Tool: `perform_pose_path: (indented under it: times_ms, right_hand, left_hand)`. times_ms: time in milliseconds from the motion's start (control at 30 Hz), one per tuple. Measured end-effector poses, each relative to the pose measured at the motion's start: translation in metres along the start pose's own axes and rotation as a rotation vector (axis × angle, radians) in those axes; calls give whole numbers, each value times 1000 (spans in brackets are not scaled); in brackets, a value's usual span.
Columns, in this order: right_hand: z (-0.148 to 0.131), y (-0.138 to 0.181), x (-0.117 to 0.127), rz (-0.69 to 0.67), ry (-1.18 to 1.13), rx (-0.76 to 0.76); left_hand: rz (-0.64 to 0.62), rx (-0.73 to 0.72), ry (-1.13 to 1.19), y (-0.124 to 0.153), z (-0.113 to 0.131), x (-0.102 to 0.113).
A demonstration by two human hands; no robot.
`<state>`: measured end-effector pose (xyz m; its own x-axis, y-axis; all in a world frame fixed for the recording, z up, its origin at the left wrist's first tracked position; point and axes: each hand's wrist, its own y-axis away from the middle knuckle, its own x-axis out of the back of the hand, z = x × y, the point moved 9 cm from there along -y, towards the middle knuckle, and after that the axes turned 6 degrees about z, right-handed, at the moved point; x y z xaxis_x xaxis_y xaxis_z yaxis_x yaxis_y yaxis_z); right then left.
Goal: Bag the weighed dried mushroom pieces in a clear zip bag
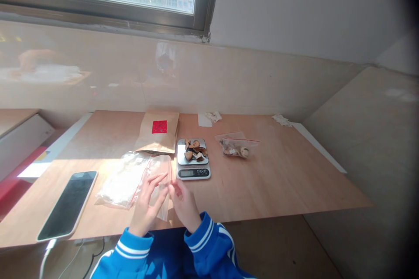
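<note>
Both my hands hold a clear zip bag [161, 172] with a red seal line just above the near edge of the wooden table [281, 183]. My left hand [146, 207] pinches its left side, fingers pressed together. My right hand [183, 202] grips its right edge. Beyond the bag stands a small digital scale [193, 171] with several brown mushroom pieces [195, 150] on its pan. A stack of more clear bags [122, 181] lies left of my hands.
A brown paper pouch [159, 133] with a red label lies behind the bags. A filled zip bag [236, 147] lies right of the scale. A phone [68, 205] on a cable rests at the near left. Crumpled paper scraps [212, 117] sit by the wall.
</note>
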<state>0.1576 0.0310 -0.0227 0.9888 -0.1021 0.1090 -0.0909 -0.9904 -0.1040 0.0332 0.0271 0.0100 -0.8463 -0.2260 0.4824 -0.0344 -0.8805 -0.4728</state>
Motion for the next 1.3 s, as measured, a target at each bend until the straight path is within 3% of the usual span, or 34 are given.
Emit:
perform_pose_path:
  times_ms: [233, 367, 467, 600, 667, 800, 1067, 1300]
  right_hand:
    - [-31, -10, 3, -97, 111, 230]
    - [-36, -10, 6, -105, 176, 270]
    - [-27, -15, 14, -34, 212, 218]
    - [1, -26, 41, 156, 194, 22]
    - [9, -30, 48, 137, 171, -18]
    - [4, -36, 57, 10, 175, 89]
    - [5, -49, 131, 302, 274, 184]
    - [0, -48, 137, 341, 443, 303]
  left_hand:
    - [0, -35, 0, 0, -7, -3]
    - [110, 64, -14, 0, -13, 7]
    - [243, 122, -20, -1, -14, 21]
    - [446, 130, -59, -2, -4, 43]
    - [499, 141, -100, -3, -1, 49]
    - [519, 152, -135, -8, -4, 47]
    - [596, 206, -228, -18, -27, 40]
    - [531, 205, 30, -27, -23, 25]
